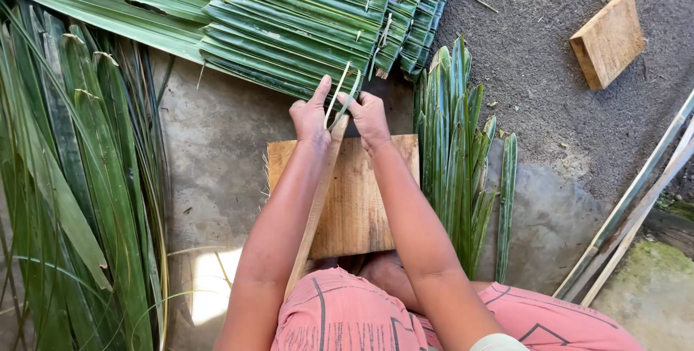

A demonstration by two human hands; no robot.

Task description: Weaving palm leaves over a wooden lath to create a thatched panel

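Note:
My left hand and my right hand meet at the near edge of a row of folded green palm leaves pinned side by side. Between the fingers of both hands is a thin pale sliver, which pokes up through the nearest leaf fold. A long bamboo slat runs from my lap up under my hands to the leaf row. Under my forearms lies a square wooden board on the ground.
A pile of long loose palm leaves lies at the left. Shorter cut leaf pieces lie right of the board. A small wooden block sits at the upper right, and pale bamboo slats lean at the right edge.

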